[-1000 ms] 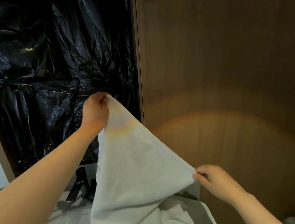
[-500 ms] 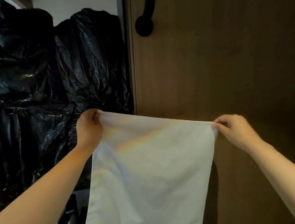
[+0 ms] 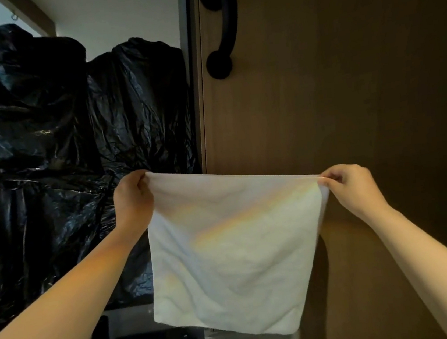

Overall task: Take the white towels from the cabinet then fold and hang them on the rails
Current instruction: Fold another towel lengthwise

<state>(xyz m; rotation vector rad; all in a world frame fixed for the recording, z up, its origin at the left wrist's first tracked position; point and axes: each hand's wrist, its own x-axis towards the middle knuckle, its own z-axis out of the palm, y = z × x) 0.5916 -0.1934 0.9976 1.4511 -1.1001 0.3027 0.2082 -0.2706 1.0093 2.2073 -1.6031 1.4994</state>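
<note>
My left hand (image 3: pixel 133 201) and right hand (image 3: pixel 352 186) pinch the towel (image 3: pixel 233 255) corners (edge taut between fingers (image 3: pixel 331 177)); I'd bring corners together squarely.

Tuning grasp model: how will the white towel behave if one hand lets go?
Likely floppy: white towel hangs creased below the edge stretched between left hand and right hand. Probably light: two pinches carry it. Released corner would likely drop.

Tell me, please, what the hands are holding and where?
Both hold one white towel: the left hand pinches its top left corner, the right hand its top right corner.
</note>
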